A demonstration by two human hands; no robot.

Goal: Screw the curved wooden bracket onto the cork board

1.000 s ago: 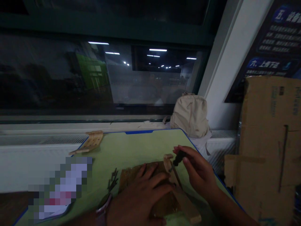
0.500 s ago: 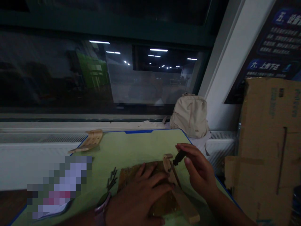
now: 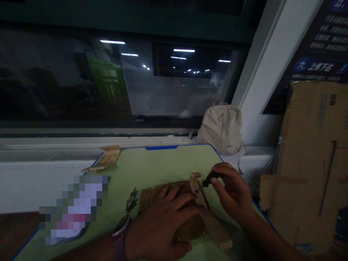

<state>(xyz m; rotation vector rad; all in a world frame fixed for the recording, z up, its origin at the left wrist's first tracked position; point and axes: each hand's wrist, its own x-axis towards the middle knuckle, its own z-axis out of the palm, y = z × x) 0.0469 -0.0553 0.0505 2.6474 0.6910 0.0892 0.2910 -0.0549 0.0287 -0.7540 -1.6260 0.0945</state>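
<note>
My left hand (image 3: pixel 163 221) lies open with fingers spread over a brown, shiny, tape-covered slab (image 3: pixel 190 230). Its forefinger reaches the edge of a pale wooden piece (image 3: pixel 214 230) with a curved upright end. Between thumb and fingers, my right hand (image 3: pixel 233 192) pinches the dark handle of a screwdriver (image 3: pixel 210 178). The tool slants down to the left, its thin shaft meeting the wood near the curved end; the exact tip contact is too dim to make out. Several dark screws (image 3: pixel 132 200) lie in a loose pile left of the slab.
The green tabletop (image 3: pixel 163 161) has a blue edge. A slatted, curved wooden part (image 3: pixel 107 159) rests at its far left corner, with a blurred-out flat item (image 3: pixel 78 210) nearer me. Beyond stand a beige backpack (image 3: pixel 221 128) and window; large cardboard (image 3: pixel 310 163) is at right.
My right hand has closed more tightly around the screwdriver's handle, and the tool now lies at a flatter slant. My left hand stays on the slab. The view has tilted slightly.
</note>
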